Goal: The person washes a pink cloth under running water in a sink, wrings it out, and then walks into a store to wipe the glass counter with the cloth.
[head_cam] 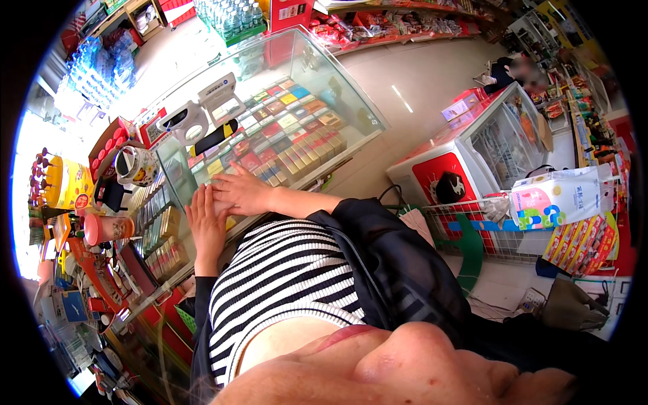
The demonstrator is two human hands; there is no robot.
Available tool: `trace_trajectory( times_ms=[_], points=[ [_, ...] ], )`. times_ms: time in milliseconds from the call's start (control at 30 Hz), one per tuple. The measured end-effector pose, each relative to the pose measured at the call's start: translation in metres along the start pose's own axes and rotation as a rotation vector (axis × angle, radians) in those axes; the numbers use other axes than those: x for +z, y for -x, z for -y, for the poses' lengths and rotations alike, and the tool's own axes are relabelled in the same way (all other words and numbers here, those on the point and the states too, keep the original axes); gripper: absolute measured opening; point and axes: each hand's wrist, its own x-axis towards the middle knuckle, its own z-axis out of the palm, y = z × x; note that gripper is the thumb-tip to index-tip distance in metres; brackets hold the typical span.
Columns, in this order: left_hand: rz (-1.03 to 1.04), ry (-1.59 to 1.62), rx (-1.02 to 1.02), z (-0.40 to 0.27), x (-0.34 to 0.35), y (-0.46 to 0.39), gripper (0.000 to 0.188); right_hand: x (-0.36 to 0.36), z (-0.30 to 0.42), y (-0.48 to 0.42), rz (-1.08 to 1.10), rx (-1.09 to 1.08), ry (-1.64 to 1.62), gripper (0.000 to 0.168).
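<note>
My left hand point(206, 228) lies flat at the near edge of the glass display counter point(298, 185), fingers extended. Across from it my right hand point(245, 193) rests palm down on the glass, its fingers spread and touching or partly overlapping my left hand. Neither appears to hold anything; the palms are hidden. Rows of small boxes point(288, 120) show under the glass. Beyond my hands are a black-and-yellow object point(215, 138), a white handheld-style device point(185, 123) and a white stand-like device point(221, 96). A patterned jar point(136, 166) stands to the left, near a black stand point(112, 195).
A cup with a pink lid point(109, 229) and a red box of round-topped containers point(109, 147) crowd the left side. At right are a chest freezer point(435, 167) and a wire basket point(486, 243) with packages. A person point(506, 73) is at the far right, beyond the freezer.
</note>
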Motion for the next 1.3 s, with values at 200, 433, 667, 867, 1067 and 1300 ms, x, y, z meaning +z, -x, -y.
trace_trajectory(
  times_ms=[200,433,667,867,1067,1300],
  points=[
    [-0.016,0.003,0.0,0.0012,0.0006,0.0015,0.064,-0.0031,0.0018,-0.0005,-0.02,-0.02,0.001,0.065],
    [-0.024,0.011,0.004,0.0016,0.0013,0.0019,0.063,-0.0029,0.0009,0.0,-0.038,-0.026,0.001,0.064],
    [-0.021,0.017,0.003,0.0013,0.0008,0.0019,0.064,-0.0057,0.0011,0.0004,-0.03,-0.026,-0.032,0.063],
    [-0.027,0.02,0.008,0.002,0.0015,0.0019,0.063,-0.0029,-0.0002,0.0005,-0.021,-0.02,-0.027,0.064],
    [-0.029,0.015,0.007,0.0027,0.002,0.0029,0.064,-0.0047,0.0015,-0.0001,-0.002,-0.018,-0.034,0.065],
    [-0.015,0.027,0.009,0.0003,0.0017,0.001,0.064,-0.0048,0.0003,0.0022,-0.017,-0.012,-0.038,0.067]
  ],
)
